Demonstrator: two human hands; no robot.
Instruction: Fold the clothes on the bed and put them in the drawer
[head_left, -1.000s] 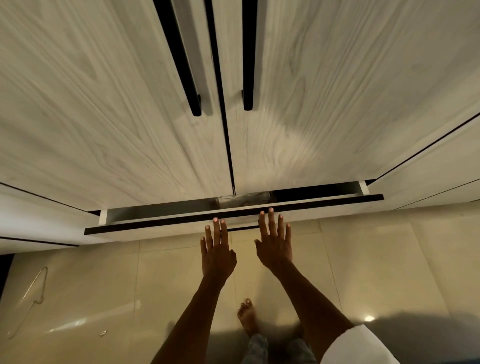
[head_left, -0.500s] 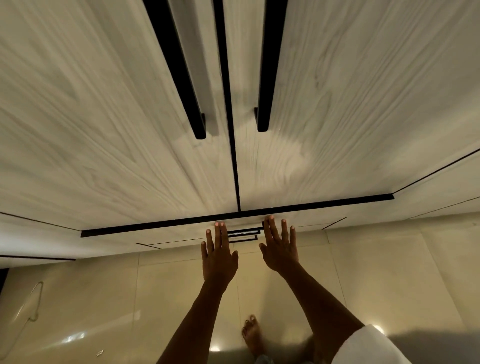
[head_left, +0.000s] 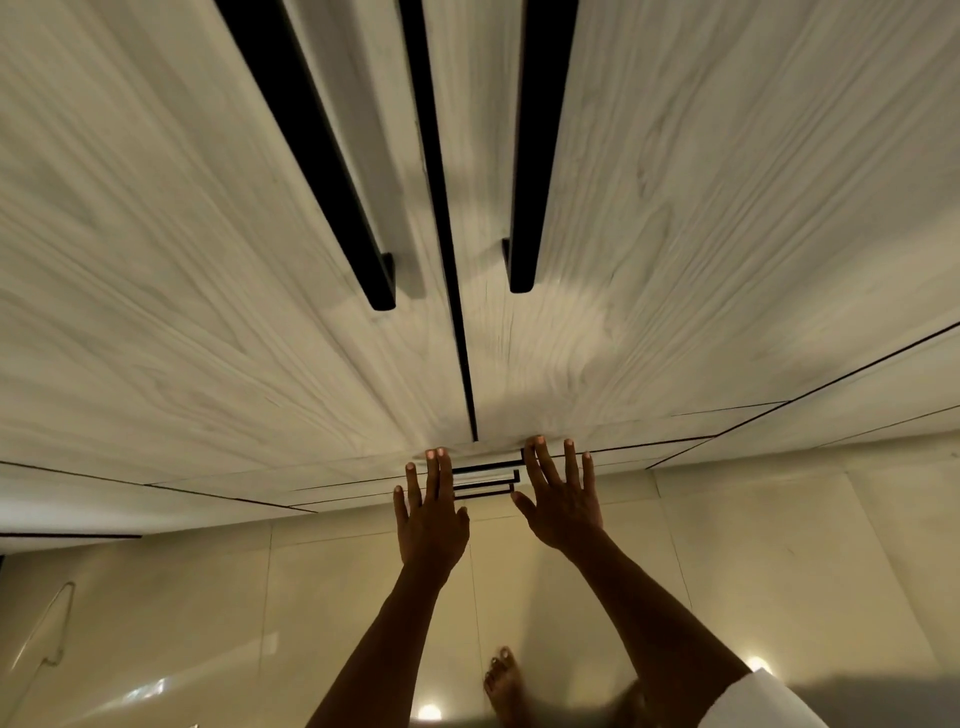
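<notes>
I look down a pale wood-grain wardrobe. Its drawer (head_left: 649, 447) at the bottom is pushed in flush with the front, so nothing inside shows. My left hand (head_left: 430, 512) and my right hand (head_left: 561, 499) are stretched out with straight fingers, fingertips against the drawer front on either side of its short black handles (head_left: 485, 478). Neither hand holds anything. No clothes and no bed are in view.
Two tall wardrobe doors (head_left: 675, 208) with long black handles (head_left: 524, 156) rise above the drawer. Glossy beige floor tiles (head_left: 208, 597) lie below, with my bare foot (head_left: 504, 686) on them. A thin wire hanger (head_left: 52, 629) lies on the floor at the far left.
The drawer stood slightly open a second ago with a dark gap along its top; both hands pushed it in and it is now flush. My view has moved closer to the wardrobe.
</notes>
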